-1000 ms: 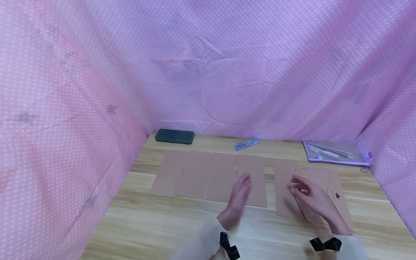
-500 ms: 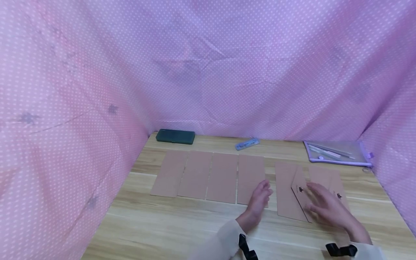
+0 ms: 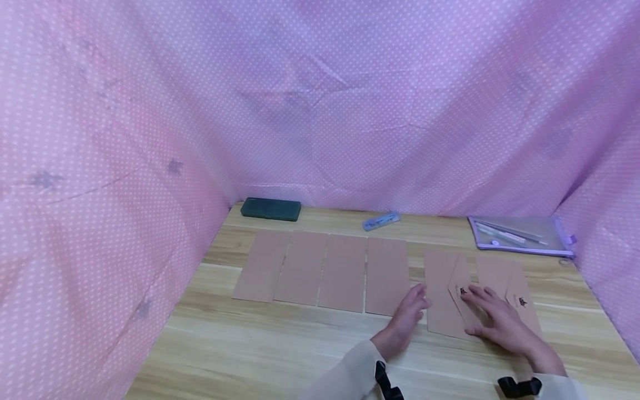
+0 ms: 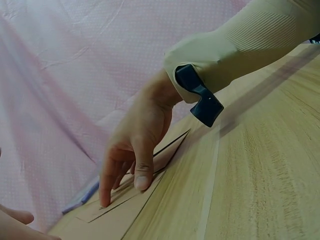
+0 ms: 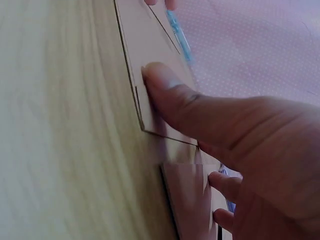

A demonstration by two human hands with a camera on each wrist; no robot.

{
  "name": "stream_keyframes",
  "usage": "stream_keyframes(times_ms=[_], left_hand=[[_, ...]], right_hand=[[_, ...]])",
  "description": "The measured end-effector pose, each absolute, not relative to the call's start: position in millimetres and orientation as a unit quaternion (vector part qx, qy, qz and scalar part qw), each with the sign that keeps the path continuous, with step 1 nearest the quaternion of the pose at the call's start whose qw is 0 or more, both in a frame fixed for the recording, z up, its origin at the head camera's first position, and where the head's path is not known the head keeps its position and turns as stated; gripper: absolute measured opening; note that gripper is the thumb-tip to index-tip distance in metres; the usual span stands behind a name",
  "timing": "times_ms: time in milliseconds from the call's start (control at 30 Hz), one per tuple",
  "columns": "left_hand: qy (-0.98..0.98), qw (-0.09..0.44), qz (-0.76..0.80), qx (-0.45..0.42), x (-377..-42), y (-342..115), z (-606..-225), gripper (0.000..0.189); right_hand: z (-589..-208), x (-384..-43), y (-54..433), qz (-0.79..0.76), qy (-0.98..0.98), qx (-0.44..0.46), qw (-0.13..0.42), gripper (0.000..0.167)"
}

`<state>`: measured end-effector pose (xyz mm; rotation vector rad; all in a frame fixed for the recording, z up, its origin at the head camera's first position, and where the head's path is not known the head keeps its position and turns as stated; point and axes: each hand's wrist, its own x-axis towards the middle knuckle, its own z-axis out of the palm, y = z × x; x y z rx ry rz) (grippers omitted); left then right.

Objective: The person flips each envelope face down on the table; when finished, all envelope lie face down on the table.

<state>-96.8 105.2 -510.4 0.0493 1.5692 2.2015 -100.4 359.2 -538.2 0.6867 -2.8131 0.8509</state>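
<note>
My right hand (image 3: 502,323) rests with spread fingers on a brown paper envelope (image 3: 439,291) that has a slanted flap and a small dark crown print. Its thumb lies near the envelope's lower edge, as the right wrist view also shows. My left hand (image 3: 405,315) is at that envelope's left edge with fingers extended and nothing gripped; whether it touches the paper I cannot tell. A second crown-printed envelope (image 3: 524,291) lies to the right, partly covered by my right hand. Left of both hands, several plain brown envelopes (image 3: 342,273) lie side by side in a row.
Along the back of the wooden table (image 3: 240,350) are a dark green case (image 3: 271,209), a small blue item (image 3: 381,221) and a purple-edged zip pouch (image 3: 520,236) with pens inside. Pink dotted cloth (image 3: 330,111) hangs behind and at both sides.
My left hand has moved right, from the end of the envelope row to the crown-printed pair. My right hand has come down onto the nearer crown-printed envelope.
</note>
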Motion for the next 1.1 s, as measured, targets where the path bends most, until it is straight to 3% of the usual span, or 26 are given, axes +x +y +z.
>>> stream_keyframes(times_ms=[300, 633, 1100], left_hand=[[0.511, 0.224, 0.83, -0.016, -98, 111, -513, 0.06], [0.418, 0.182, 0.884, -0.1, -109, 105, -510, 0.046], [0.365, 0.208, 0.904, -0.081, -110, 102, -510, 0.045]], right_hand=[[-539, -99, 358, 0.272, -0.933, 0.229, 0.062, 0.068], [-541, -98, 360, 0.264, -0.936, 0.225, 0.054, 0.068], [-516, -103, 351, 0.264, -0.944, 0.195, -0.015, 0.062]])
